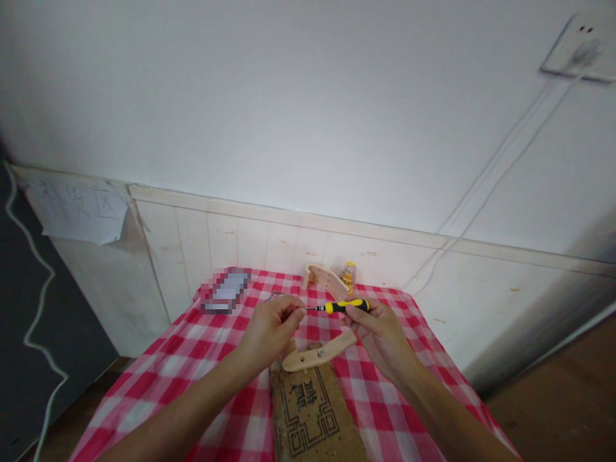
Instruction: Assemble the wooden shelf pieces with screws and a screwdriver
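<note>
My right hand [378, 321] is closed around the yellow and black handle of a screwdriver [344, 307], whose thin shaft points left. At its far end, the fingers of my left hand [276, 324] are pinched together right at the tip. Whatever sits between those fingertips is too small to make out. Below the hands, a curved light wooden piece [317, 356] with a hole lies across the end of a brown board [315, 410] printed with dark line patterns.
A red and white checked cloth [231, 378] covers the table. Against the panelled wall stand another curved wooden piece [330, 279] and a small container with a yellow cap [348, 274]. A pixelated flat object [226, 290] lies at the back left. White cables [500, 160] hang from a wall socket [580, 48].
</note>
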The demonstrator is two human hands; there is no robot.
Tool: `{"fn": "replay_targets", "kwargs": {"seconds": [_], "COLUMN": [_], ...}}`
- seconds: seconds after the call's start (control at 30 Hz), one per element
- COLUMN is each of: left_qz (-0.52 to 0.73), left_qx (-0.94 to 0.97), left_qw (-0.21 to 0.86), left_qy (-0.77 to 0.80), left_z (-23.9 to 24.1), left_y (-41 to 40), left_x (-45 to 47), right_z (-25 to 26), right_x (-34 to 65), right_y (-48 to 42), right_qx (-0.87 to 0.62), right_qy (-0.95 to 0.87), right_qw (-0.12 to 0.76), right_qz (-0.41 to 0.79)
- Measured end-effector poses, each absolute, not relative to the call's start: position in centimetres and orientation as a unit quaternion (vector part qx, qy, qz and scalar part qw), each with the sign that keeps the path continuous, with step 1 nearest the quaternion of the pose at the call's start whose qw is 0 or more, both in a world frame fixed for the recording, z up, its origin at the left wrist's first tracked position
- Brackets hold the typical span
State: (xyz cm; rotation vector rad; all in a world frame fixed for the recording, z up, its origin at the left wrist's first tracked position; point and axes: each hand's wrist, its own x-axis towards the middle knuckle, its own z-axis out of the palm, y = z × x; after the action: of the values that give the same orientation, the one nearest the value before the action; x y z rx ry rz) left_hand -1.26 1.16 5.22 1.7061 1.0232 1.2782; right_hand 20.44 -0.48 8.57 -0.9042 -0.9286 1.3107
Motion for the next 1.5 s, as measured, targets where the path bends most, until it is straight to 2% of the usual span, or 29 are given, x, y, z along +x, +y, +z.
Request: {"fn": "replay_targets", "kwargs": {"seconds": [1.3,1.5], "left_qz": [0.463,0.471], "left_qx": [0.701,0.663], "left_qw": [0.325,0.396], "left_qy": [0.433,0.427], "left_z": [5.53,5.48], "left_y": [1.12,0.7], "left_x": [-0.78,-1.05], "right_z": [8.38,8.43], "right_x": [20.27,20.53], "right_y": [-0.69,-0.6], "right_qx": [-0.388,-0.389], "right_qy": [-0.392,-0.383], "right_qw": [0.607,0.615], "right_qz": [0.573,0.569]}}
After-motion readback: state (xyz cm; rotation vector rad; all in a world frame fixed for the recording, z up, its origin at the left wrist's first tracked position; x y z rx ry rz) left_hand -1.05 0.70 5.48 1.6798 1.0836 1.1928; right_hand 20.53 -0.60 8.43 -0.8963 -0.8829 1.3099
